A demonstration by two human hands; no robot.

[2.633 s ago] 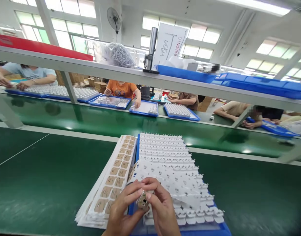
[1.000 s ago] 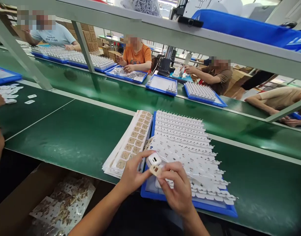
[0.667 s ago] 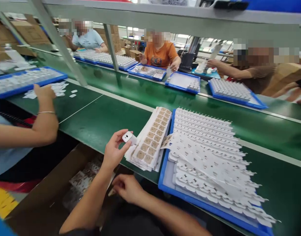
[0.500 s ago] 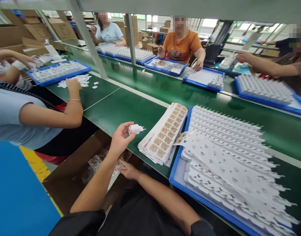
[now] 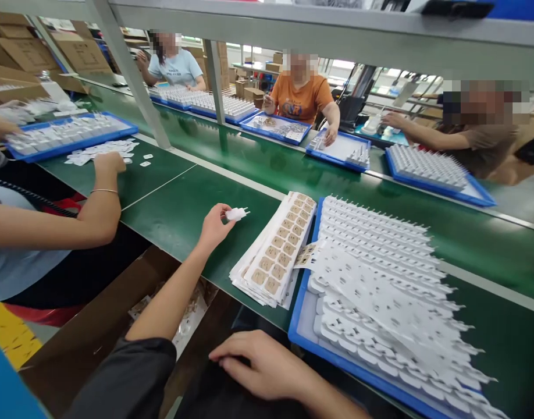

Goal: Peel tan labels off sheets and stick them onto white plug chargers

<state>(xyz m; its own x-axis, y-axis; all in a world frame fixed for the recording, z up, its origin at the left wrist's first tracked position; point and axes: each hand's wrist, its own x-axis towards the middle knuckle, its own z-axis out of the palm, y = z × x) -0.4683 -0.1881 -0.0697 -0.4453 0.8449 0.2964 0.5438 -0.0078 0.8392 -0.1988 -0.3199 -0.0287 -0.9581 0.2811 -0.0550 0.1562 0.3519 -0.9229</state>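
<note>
My left hand [image 5: 215,227] grips a white plug adapter [image 5: 236,214] between thumb and fingers, above the green work surface, its two pins pointing right. Low in the view is my right hand [image 5: 260,361], near my lap, with thumb and forefinger a little apart and nothing between them. Just right of the adapter lies a stack of sheets with tan stickers [image 5: 279,251]. Beside the stack, a blue-rimmed tray [image 5: 298,317] holds rows of white plug adapters [image 5: 371,230]. A white perforated sheet [image 5: 371,291] lies across them.
At the left a co-worker's hand [image 5: 110,164] is beside scattered white pieces [image 5: 99,151]. Several people sit across the green line [image 5: 232,154], with blue trays. An open cardboard box [image 5: 88,326] stands below the table edge. A grey post [image 5: 130,75] rises at the upper left.
The view has turned and tilted. My right hand has moved from above the cardboard box back toward my lap and right. My left hand still holds the adapter, now further over the table.
</note>
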